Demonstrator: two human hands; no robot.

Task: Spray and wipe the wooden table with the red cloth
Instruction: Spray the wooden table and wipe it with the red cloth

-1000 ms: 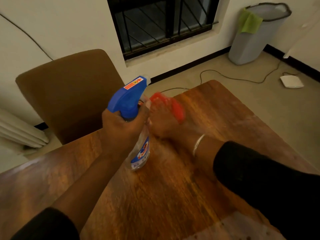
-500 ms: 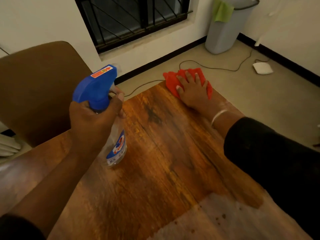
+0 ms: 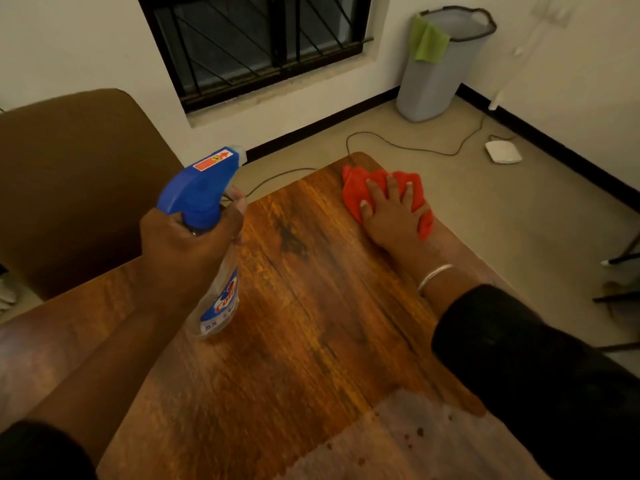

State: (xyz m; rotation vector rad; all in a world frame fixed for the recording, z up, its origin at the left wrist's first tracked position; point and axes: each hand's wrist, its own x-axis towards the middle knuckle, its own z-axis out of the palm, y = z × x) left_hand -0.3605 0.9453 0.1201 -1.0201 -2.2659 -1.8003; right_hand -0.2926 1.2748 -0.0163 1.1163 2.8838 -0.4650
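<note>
The wooden table [image 3: 311, 323] fills the lower half of the view. My left hand [image 3: 188, 251] grips a clear spray bottle [image 3: 221, 296] with a blue trigger head, held upright just above the table's left part, nozzle pointing to the far right. My right hand [image 3: 389, 216] lies flat, fingers spread, on the red cloth [image 3: 355, 194], pressing it onto the table near the far right corner. Part of the cloth is hidden under the palm.
A brown chair back [image 3: 76, 188] stands against the table's far left side. On the floor beyond lie a cable [image 3: 408, 147] and a white device [image 3: 503, 151]. A grey bin [image 3: 440, 67] with a green cloth stands by the wall. A pale mat [image 3: 415, 441] covers the table's near part.
My right hand has swept the red cloth from beside the bottle out to the far right corner. The left hand still holds the bottle in about the same place.
</note>
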